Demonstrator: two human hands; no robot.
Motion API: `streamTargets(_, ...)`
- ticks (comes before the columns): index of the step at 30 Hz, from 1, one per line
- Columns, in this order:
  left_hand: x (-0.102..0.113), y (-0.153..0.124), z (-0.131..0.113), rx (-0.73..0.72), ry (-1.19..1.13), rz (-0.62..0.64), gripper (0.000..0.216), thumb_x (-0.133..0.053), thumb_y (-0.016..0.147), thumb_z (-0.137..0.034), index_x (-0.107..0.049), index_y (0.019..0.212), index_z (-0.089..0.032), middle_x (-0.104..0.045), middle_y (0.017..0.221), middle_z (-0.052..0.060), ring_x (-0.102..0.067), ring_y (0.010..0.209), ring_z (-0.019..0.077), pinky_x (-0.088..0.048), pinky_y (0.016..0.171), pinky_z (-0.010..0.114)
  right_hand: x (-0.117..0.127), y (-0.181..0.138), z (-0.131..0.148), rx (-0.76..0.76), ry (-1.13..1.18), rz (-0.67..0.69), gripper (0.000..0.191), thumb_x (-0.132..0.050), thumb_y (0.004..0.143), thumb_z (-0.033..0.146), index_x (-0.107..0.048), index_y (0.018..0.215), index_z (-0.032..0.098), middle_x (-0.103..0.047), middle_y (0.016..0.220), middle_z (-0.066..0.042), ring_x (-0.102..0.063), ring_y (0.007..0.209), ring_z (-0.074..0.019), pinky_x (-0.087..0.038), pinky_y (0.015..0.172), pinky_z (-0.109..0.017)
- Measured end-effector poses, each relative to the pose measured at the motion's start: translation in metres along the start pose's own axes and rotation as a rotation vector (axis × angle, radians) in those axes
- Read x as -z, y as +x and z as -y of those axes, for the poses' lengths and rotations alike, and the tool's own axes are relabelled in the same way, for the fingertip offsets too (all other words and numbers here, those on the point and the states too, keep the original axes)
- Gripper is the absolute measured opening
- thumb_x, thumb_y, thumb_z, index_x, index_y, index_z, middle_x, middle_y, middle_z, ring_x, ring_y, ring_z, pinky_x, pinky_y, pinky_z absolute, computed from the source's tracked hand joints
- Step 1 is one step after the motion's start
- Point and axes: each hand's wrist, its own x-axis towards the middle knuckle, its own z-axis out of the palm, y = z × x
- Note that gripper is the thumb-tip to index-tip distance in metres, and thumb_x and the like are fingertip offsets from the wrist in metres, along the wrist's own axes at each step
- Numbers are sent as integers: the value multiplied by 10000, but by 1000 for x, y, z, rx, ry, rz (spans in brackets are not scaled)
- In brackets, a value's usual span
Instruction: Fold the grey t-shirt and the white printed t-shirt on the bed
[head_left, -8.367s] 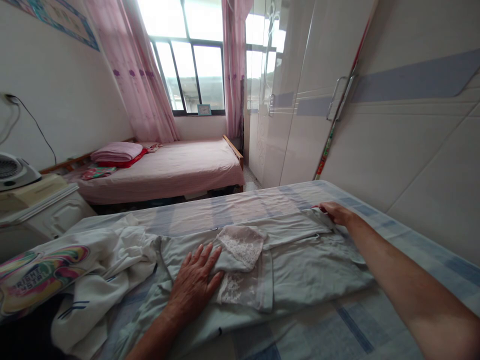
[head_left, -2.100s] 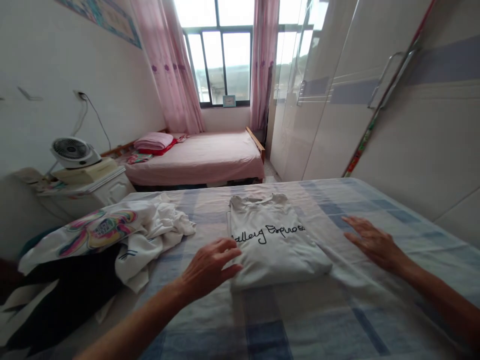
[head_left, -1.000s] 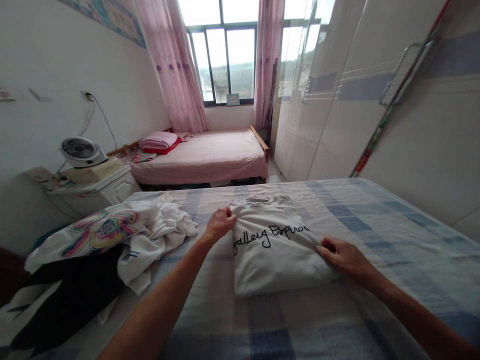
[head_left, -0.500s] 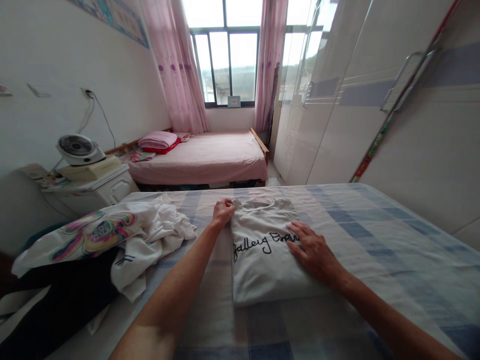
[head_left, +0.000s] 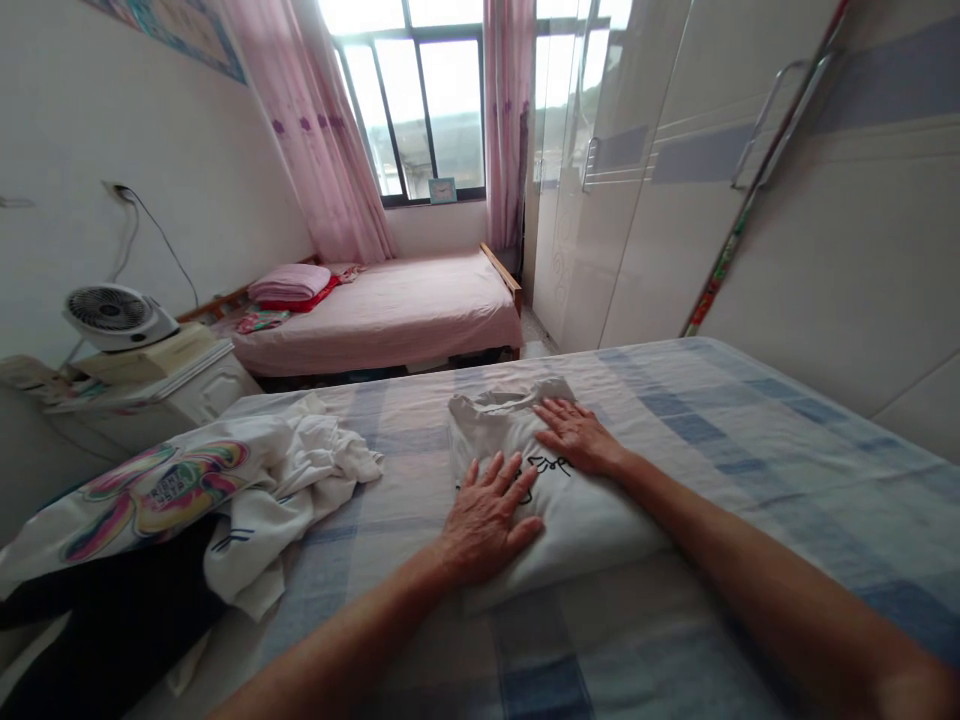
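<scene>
"So, where does the shirt [head_left: 589, 525] lie?"

"Mid-frame, folded on the checked sheet [head_left: 675, 400], its collar [head_left: 496, 402] toward the top of the frame and its opposite edge toward the bottom."

"And the hands?"

"Both are on it, palms down, fingers straight, pinching no cloth that I can see. The left hand [head_left: 487, 522] is spread over the lower left part and hides some of the black lettering [head_left: 553, 463]. The right hand [head_left: 577, 438] lies higher, just below and to the right of the collar."

"Which one is nearer, then?"

"Both touch the shirt. The right is nearer the collar, the left nearer the bottom edge, and they stand apart on a slant, lower left to upper right."

"Its long axis?"

"Hard to tell. Collar to bottom edge runs roughly up the frame, away from the person, but the slanted view and the right forearm mask the proportions."

"Anything beside it?"

"A heap [head_left: 300, 465] of clothes at lower left, apart from the shirt, with a strip of sheet between."
</scene>
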Motion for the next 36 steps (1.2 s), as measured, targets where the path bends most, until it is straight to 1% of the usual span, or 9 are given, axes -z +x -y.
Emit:
streamTargets(4,9,6,11,18,-25,12,577,-338,897,-588,-384,1402,-313,-329,1502,59,-260,1386,287,-211,1108,535,6,9,-9,-221,-29,-7,569,-264,937,460,-415,1397,161,-319,1487,-136,-287,1365,-300,-229,1076,-515)
streamTargets(9,12,35,48,180,29,-117,551,-345,915,-536,-414,1391,-267,-295,1515,84,-205,1406,285,-200,1108,521,3,-41,29,-9,29,-88,595,-237,940,499,-368,1431,188,-291,1506,-97,-232,1393,-247,-210,1107,-452)
streamTargets(13,18,35,67,264,36,-11,509,-342,933,-480,-445,1367,-237,-329,1495,111,-244,1392,293,-205,1091,545,-5,-84,7,-70,-2,-72,549,-285,930,472,-452,1372,193,-404,1446,-109,-331,1348,-255,-248,1090,-465)
streamTargets(17,42,3,42,152,4,-5,593,-382,895,-557,-446,1361,-196,-406,1445,146,-326,1353,288,-244,1089,515,16,-120,-37,-256,26,-184,468,-322,915,429,-579,1198,159,-554,1290,-150,-467,1235,-271,-354,1021,-445)
streamTargets(19,49,-20,20,-93,-32,68,711,-528,804,-602,-386,1400,-243,-336,1492,115,-298,1371,270,-263,1103,449,30,-140,-41,-184,105,-164,423,-413,880,473,-596,1132,186,-572,1249,-125,-512,1175,-249,-391,990,-399)
streamTargets(22,44,-47,-5,-247,31,109,752,-672,743,-449,-355,1407,-292,-281,1519,102,-262,1385,299,-280,1094,473,40,-169,-28,-43,122,-60,385,-561,792,470,-587,1090,227,-582,1198,-85,-540,1113,-237,-423,932,-373)
streamTargets(27,30,-50,-10,-140,84,62,619,-527,750,-92,-422,1349,-212,-436,1429,121,-410,1311,248,-400,1034,386,35,-180,-5,31,-67,-150,202,-518,801,225,-607,982,206,-640,1026,-81,-600,927,-218,-427,828,-354)
streamTargets(32,45,-44,-6,27,82,-60,576,-440,772,-78,-456,1329,-223,-550,1335,83,-565,1164,225,-484,930,348,49,-168,-5,79,-270,-355,213,-423,863,184,-629,915,182,-665,941,-92,-592,920,-237,-380,873,-380)
streamTargets(36,45,-56,-6,-73,59,26,533,-417,767,-63,-527,1256,-241,-621,1250,50,-618,1077,211,-504,853,310,51,-180,1,-127,-153,-259,234,-408,848,225,-635,895,192,-654,957,-98,-601,876,-253,-419,786,-378)
